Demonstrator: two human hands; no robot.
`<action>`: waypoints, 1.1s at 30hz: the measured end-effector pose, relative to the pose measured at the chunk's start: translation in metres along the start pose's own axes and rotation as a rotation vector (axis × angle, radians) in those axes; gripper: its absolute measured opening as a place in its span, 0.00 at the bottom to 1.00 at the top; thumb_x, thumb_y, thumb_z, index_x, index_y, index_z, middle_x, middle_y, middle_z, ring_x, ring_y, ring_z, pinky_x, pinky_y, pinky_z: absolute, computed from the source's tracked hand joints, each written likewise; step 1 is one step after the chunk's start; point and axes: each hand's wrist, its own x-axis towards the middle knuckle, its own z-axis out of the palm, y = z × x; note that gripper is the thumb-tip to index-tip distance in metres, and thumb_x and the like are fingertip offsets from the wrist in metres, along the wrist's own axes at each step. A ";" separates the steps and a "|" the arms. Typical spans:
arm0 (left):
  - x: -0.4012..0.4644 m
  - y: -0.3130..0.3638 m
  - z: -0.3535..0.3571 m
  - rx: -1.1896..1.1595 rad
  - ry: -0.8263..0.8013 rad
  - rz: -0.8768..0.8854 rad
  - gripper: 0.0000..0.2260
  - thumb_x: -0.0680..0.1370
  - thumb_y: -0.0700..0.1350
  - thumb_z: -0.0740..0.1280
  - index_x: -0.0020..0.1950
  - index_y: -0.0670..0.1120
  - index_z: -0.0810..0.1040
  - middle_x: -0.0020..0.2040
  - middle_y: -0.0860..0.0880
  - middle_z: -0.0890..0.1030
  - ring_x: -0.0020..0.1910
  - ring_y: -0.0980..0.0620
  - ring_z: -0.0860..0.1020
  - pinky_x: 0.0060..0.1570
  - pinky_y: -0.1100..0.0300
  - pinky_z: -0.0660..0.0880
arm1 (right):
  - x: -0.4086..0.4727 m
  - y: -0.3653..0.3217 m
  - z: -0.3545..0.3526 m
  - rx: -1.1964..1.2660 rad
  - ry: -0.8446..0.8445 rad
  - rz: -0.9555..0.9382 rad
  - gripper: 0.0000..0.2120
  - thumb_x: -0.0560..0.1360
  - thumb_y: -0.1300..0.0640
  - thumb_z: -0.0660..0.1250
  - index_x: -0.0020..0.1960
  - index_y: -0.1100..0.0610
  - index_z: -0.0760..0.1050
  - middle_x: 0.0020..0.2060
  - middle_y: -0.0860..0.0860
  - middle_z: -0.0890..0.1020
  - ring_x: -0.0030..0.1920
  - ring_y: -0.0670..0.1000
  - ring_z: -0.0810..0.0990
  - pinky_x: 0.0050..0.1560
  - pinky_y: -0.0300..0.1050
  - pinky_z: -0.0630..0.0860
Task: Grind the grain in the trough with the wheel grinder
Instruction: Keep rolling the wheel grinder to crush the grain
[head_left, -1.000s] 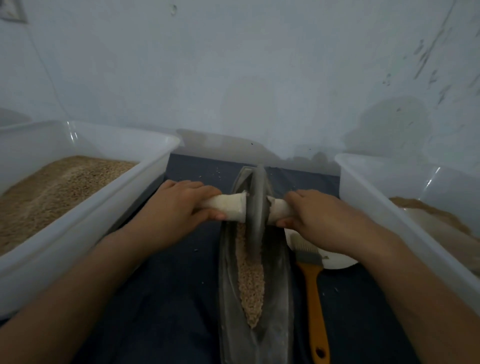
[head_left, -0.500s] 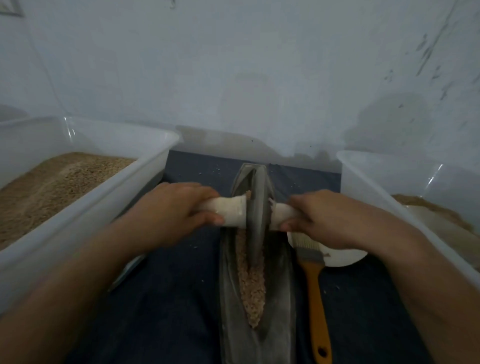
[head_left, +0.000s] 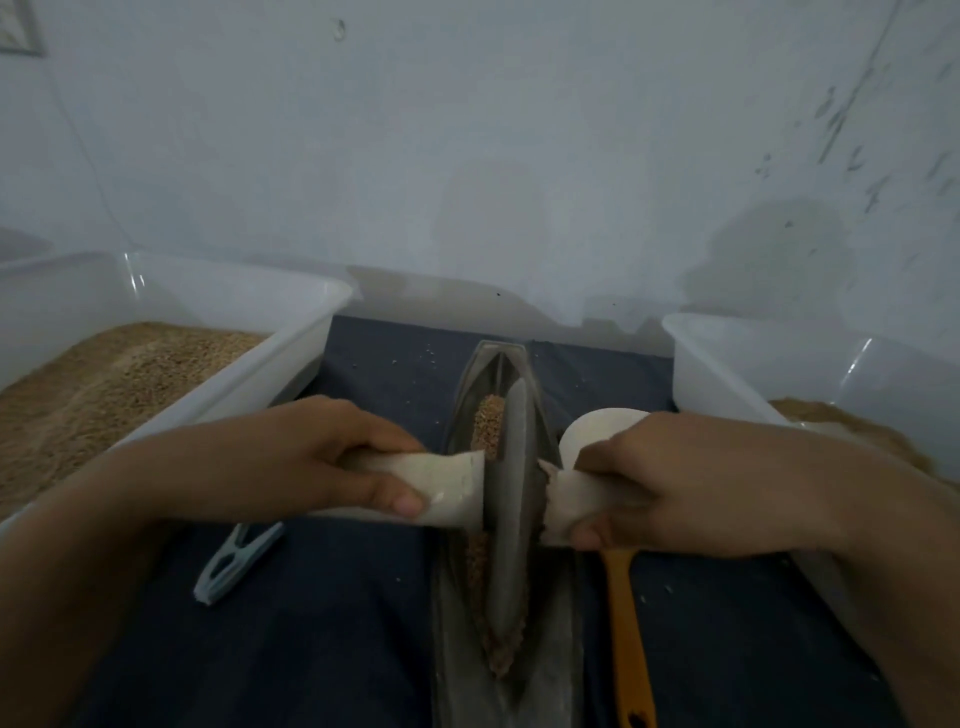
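Observation:
A long dark boat-shaped trough lies lengthwise on the dark cloth in front of me. Tan grain fills its groove, both beyond and before the wheel. The grey wheel grinder stands on edge in the groove at mid-trough. A pale axle handle sticks out on each side of the wheel. My left hand grips the left handle. My right hand grips the right handle.
A white tub of grain stands at left, another white tub at right. A brush with an orange handle and a white scoop lie right of the trough. A pale clip lies at left. The wall is close behind.
The wheel has rolled toward me along the trough, from its far end to the middle. Grain now shows beyond the wheel. Both hands kept their grip on the handles.

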 end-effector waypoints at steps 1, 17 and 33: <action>-0.002 0.001 -0.002 -0.014 -0.028 0.011 0.21 0.66 0.72 0.62 0.56 0.66 0.76 0.49 0.59 0.82 0.48 0.60 0.79 0.49 0.62 0.74 | -0.004 -0.002 -0.003 0.011 -0.017 -0.013 0.13 0.72 0.34 0.59 0.41 0.44 0.68 0.37 0.47 0.75 0.38 0.43 0.74 0.33 0.35 0.66; 0.037 -0.012 0.027 0.382 0.565 -0.081 0.19 0.73 0.55 0.67 0.63 0.53 0.75 0.55 0.53 0.79 0.56 0.54 0.76 0.57 0.58 0.68 | 0.050 0.020 0.031 -0.010 0.345 0.187 0.13 0.76 0.43 0.60 0.52 0.52 0.68 0.46 0.48 0.72 0.50 0.49 0.71 0.41 0.43 0.61; 0.020 -0.002 0.013 0.239 0.274 -0.179 0.18 0.70 0.63 0.64 0.57 0.59 0.75 0.49 0.59 0.79 0.45 0.64 0.76 0.44 0.68 0.71 | 0.033 0.013 0.016 0.074 0.166 0.134 0.09 0.76 0.41 0.60 0.47 0.46 0.68 0.41 0.44 0.74 0.46 0.47 0.75 0.38 0.41 0.66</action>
